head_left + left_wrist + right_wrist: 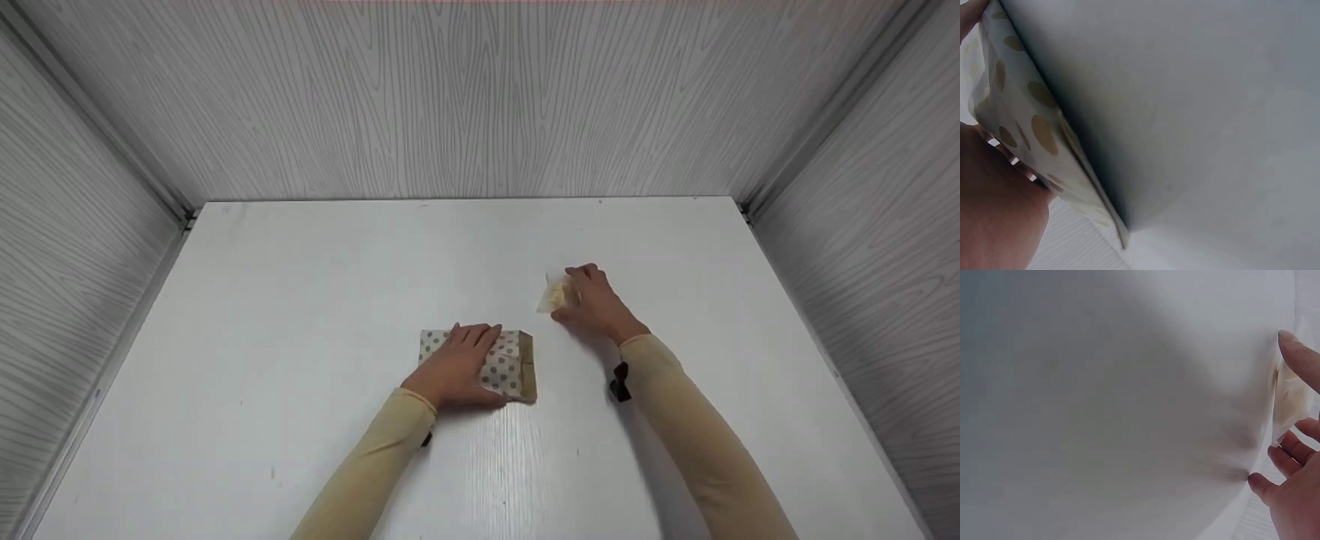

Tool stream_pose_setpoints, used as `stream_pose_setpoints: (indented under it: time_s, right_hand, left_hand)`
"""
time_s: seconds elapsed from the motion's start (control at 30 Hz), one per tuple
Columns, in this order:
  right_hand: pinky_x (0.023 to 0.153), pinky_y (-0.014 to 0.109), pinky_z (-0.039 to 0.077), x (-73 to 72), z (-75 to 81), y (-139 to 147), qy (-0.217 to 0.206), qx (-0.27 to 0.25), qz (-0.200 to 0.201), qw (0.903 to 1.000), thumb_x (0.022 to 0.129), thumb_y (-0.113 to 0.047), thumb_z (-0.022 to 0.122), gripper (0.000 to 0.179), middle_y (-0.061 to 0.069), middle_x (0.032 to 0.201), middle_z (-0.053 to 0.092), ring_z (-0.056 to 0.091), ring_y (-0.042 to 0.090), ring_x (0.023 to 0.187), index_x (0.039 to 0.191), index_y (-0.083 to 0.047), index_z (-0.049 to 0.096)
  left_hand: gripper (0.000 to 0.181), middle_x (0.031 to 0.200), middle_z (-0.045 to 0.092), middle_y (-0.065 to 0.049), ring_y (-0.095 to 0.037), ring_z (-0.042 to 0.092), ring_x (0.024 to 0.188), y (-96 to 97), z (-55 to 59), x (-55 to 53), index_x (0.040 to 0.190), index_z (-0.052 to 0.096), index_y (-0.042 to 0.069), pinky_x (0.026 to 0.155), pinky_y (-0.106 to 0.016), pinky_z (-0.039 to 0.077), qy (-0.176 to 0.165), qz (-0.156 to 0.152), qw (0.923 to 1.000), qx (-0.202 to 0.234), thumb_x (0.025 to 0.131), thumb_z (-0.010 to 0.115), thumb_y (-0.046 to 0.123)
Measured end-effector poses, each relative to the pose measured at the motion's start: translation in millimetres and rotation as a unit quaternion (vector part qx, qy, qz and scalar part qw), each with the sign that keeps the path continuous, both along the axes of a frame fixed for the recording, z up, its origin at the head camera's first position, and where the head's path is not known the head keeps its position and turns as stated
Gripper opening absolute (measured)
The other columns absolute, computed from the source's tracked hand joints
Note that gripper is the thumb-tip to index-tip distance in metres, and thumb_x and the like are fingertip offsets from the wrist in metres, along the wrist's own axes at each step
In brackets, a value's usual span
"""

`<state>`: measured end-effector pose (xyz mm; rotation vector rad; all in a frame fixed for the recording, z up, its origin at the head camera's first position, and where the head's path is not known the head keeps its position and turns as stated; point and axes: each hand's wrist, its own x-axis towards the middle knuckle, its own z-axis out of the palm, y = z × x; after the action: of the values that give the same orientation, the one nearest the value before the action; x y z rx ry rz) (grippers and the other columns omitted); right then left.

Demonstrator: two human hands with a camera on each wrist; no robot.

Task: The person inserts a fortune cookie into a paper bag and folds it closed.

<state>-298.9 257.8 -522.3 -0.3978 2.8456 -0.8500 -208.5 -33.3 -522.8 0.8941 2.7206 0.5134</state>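
Observation:
A flat paper bag (501,373), white with grey-brown polka dots and a plain brown strip at its right end, lies on the white table. My left hand (457,371) rests over its left and middle part with fingers stretched across it. The thumb lies along the near edge. Seen from the left wrist, the dotted bag (1027,112) is slightly puffed up. Farther back and to the right, my right hand (596,304) curls its thumb and fingers round a small clear packet (556,294) with pale yellow contents. The palm side is hidden in the head view.
The white tabletop (300,285) reaches back to a grey wood-grain panel (465,97). Similar panels stand along the left side (75,225) and right side (862,225). A small black device (620,382) sits under the right wrist.

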Motion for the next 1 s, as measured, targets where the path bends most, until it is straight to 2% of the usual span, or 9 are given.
stream_pose_setpoints:
  time_s: [0.27, 0.4, 0.7, 1.0]
  right_hand:
    - [0.108, 0.05, 0.033, 13.5, 2.4, 7, -0.002, -0.021, -0.003, 0.9998, 0.086, -0.039, 0.077, 0.08, 0.021, 0.141, 0.031, 0.032, 0.035, 0.131, 0.147, -0.002, 0.039]
    - [0.106, 0.051, 0.035, 17.5, 3.7, 12, -0.011, -0.024, -0.006, 0.9996, 0.087, -0.036, 0.075, 0.077, 0.02, 0.14, 0.031, 0.034, 0.034, 0.129, 0.147, -0.004, 0.039]
    - [0.104, 0.052, 0.037, 30.8, 11.3, 26, -0.003, -0.025, -0.008, 0.9996, 0.086, -0.037, 0.076, 0.083, 0.018, 0.141, 0.027, 0.034, 0.034, 0.128, 0.15, -0.006, 0.034]
    - [0.102, 0.051, 0.04, 47.1, 13.7, 28, 0.015, -0.009, 0.013, 0.9998, 0.086, -0.037, 0.077, 0.079, 0.016, 0.141, 0.028, 0.038, 0.033, 0.125, 0.148, -0.009, 0.037]
  left_hand:
    - [0.114, 0.153, 0.031, -0.01, -0.025, 0.023, 0.143, -1.4, -0.6, 0.3, 0.157, 0.02, 0.01, 0.119, -0.039, 0.004, 0.003, 0.0, 1.0, 0.001, 0.072, 0.075, 0.064]
    - [0.115, 0.154, 0.031, -0.01, -0.026, 0.023, 0.143, -0.3, 0.5, 0.7, 0.157, 0.02, 0.01, 0.119, -0.038, 0.003, 0.0, 0.001, 1.0, 0.001, 0.072, 0.076, 0.063]
    - [0.112, 0.154, 0.03, -0.009, -0.024, 0.022, 0.143, 1.4, 2.2, -0.2, 0.157, 0.019, 0.011, 0.119, -0.039, 0.003, 0.006, -0.008, 0.9999, -0.007, 0.074, 0.074, 0.063]
    - [0.112, 0.153, 0.032, -0.009, -0.024, 0.023, 0.143, 1.1, 2.3, -0.7, 0.157, 0.02, 0.011, 0.119, -0.041, 0.003, 0.004, -0.004, 1.0, -0.006, 0.074, 0.074, 0.063]
